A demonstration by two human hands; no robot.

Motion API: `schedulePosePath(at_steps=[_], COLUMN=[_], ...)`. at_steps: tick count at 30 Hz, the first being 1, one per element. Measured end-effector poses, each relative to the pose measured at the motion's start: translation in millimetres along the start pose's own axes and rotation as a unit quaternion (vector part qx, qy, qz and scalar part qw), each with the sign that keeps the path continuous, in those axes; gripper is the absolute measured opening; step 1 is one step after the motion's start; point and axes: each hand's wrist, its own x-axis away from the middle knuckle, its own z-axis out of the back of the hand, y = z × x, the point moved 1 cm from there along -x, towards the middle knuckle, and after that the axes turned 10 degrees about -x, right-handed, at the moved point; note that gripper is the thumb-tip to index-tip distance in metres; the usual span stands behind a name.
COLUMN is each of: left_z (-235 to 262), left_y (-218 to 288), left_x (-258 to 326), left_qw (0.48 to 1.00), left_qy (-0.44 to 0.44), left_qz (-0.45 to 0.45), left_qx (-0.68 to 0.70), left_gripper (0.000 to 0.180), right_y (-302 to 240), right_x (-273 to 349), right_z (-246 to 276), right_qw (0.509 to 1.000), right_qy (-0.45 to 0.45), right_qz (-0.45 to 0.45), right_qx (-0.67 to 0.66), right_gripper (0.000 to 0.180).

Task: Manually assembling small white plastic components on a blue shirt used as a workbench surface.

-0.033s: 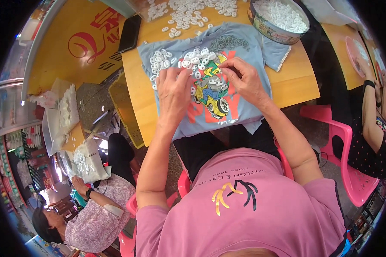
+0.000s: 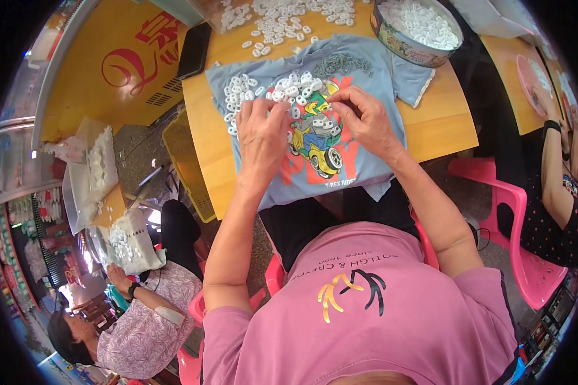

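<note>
A grey-blue T-shirt (image 2: 372, 128) with a cartoon print lies spread in front of me. On its upper left is a heap of small white oval plastic pieces (image 2: 241, 90), each with two dark holes. Several more are scattered over the print. My left hand (image 2: 261, 131) is curled at the heap's lower edge; whatever its fingertips grip is hidden. My right hand (image 2: 364, 119) pinches thumb against forefinger over the print, with something tiny at the tips. Above it lies a pile of small grey-green bits (image 2: 342, 64), too small to identify.
The yellow table (image 2: 440, 131) holds more loose white pieces (image 2: 276, 22), a black phone (image 2: 194, 51) and a round tin (image 2: 412, 54) full of white pieces. A yellow crate (image 2: 189, 160) stands left. People sit on both sides; a pink chair (image 2: 520, 224) is at right.
</note>
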Motion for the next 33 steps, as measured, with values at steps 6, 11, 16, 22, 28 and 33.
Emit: schedulePosePath(at_steps=[6, 11, 16, 22, 28, 33], left_z=[-6.5, -7.0, -8.0, -2.4, -3.2, -4.4], left_y=[1.8, 1.2, 1.4, 4.5, 27.4, 8.8], left_x=[-17.5, -30.4, -36.9, -31.7, -10.6, 1.4], left_qw=[0.999, 0.995, 0.993, 1.0, 0.996, 0.998], left_qy=[-0.025, -0.071, -0.08, 0.012, 0.003, -0.006], left_qz=[-0.01, 0.025, 0.004, 0.023, 0.0, -0.054], left_qx=[-0.039, -0.06, -0.082, -0.015, 0.086, 0.022], left_gripper=[0.012, 0.012, 0.012, 0.007, 0.011, 0.019], right_y=[0.6, -2.8, -3.7, -2.4, -0.5, -0.7], right_x=[0.2, 0.4, 0.5, 0.0, 0.0, -0.5], right_z=[0.1, -0.1, 0.1, 0.5, 1.7, -1.3], right_qw=[1.0, 1.0, 1.0, 1.0, 1.0, 1.0], right_qy=[0.001, 0.002, 0.002, 0.007, 0.009, 0.008], right_qz=[0.015, -0.007, 0.007, 0.017, 0.019, 0.012], right_qx=[0.026, -0.004, 0.01, 0.021, 0.012, 0.0], right_gripper=[0.009, 0.01, 0.009, 0.009, 0.009, 0.008])
